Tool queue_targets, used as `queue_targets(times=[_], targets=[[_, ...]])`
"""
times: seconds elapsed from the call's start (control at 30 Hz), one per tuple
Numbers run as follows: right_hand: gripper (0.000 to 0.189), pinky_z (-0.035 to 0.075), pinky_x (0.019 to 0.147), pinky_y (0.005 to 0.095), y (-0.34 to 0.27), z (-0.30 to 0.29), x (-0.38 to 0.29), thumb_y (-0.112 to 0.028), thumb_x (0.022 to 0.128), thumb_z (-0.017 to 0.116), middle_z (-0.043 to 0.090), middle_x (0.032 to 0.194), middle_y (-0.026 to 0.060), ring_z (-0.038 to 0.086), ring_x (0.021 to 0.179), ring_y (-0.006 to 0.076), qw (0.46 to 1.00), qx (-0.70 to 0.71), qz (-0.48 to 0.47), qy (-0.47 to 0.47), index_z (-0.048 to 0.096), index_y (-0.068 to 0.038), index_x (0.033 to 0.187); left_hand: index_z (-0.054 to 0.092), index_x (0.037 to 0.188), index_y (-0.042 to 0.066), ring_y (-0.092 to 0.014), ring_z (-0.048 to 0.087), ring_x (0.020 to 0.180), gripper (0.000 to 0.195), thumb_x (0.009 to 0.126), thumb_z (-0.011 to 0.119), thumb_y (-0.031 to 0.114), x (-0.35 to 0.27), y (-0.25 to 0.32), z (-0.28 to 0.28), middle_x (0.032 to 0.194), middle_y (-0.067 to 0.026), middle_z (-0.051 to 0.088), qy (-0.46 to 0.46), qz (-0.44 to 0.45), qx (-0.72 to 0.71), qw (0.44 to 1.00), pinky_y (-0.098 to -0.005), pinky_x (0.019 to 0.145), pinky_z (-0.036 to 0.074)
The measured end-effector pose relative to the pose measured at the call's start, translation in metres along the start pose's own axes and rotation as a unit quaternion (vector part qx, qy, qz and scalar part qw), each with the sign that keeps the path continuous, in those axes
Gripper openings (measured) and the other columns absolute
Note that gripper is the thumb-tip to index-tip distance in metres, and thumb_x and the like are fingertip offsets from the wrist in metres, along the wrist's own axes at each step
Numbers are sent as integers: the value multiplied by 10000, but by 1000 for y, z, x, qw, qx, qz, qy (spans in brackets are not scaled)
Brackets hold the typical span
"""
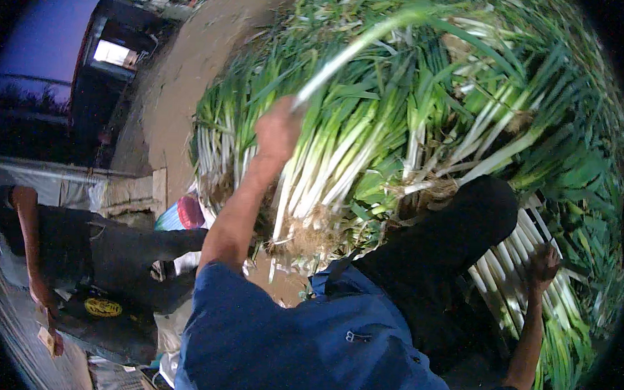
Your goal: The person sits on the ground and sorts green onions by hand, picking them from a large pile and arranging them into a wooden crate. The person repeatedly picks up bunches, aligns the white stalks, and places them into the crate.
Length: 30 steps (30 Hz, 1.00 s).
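Note:
My left hand (278, 128) is raised over the pile, closed around a single leek or large green onion (347, 55). Its white shank slants up to the right and its green leaves bend over at the top. Below lies a bunch of the same vegetable (324, 163), white shanks and tangled roots towards me. At the right, past my bent dark-trousered knee (482, 211), my right hand (544, 265) rests with curled fingers over a row of cleaned white stalks (517, 250). Whether it grips one of them cannot be made out.
Heaped leafy stalks (570, 173) spread across the far and right side. Some rooty stalks (436, 186) lie by my knee. Bare earth (190, 80) runs along the left. Another person (120, 258) is close at left, near a red-and-blue container (187, 214).

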State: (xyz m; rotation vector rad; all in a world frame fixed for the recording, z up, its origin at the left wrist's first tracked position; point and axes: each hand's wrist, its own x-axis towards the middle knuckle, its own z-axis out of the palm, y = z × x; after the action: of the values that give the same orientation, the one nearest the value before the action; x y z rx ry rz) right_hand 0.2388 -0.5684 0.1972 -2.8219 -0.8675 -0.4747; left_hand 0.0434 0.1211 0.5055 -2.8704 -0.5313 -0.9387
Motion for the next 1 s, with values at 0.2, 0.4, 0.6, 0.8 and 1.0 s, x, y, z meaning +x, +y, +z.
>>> queue_targets(times=[0.2, 0.4, 0.6, 0.8, 1.0], targets=[[236, 477, 892, 475, 3, 3, 2, -190, 910, 585, 618, 1098, 147, 604, 1017, 352, 998, -60, 17, -16, 626, -30, 1078, 678, 1139, 94, -415, 683, 654, 329, 965, 655, 372, -60, -181, -90, 729, -202, 690, 1, -168, 210, 963, -484, 565, 553], [217, 491, 859, 489, 0, 3, 3, -142, 938, 552, 629, 1090, 166, 601, 1001, 389, 999, -8, 23, -23, 624, -13, 1098, 638, 1218, 10, -421, 663, 1038, 480, 938, 650, 399, -153, -262, -83, 1148, -266, 670, -109, -387, 324, 856, -515, 883, 530], [348, 478, 892, 504, 27, 17, -5, -153, 923, 587, 642, 1101, 212, 598, 1026, 417, 996, 52, 22, -74, 609, 17, 1225, 600, 1306, 6, -430, 594, 1171, 486, 922, 679, 294, -205, -137, 35, 1249, -269, 628, -363, -247, -13, 898, -500, 1020, 468], [405, 399, 1109, 455, 58, 41, -27, -221, 996, 563, 609, 1336, 196, 559, 1252, 364, 969, 127, 156, -142, 599, -23, 1347, 604, 1303, 5, -423, 582, 1199, 465, 962, 634, 321, -168, -31, 88, 1305, -234, 610, -445, -109, -158, 875, -489, 1037, 455], [492, 462, 1002, 458, 44, 30, -35, -214, 828, 740, 627, 1256, 130, 583, 1143, 340, 986, -83, -35, -143, 608, -110, 1291, 601, 1297, 23, -414, 613, 1141, 436, 986, 590, 328, -142, 13, 115, 1207, -237, 662, -505, -9, -185, 843, -472, 975, 486]])
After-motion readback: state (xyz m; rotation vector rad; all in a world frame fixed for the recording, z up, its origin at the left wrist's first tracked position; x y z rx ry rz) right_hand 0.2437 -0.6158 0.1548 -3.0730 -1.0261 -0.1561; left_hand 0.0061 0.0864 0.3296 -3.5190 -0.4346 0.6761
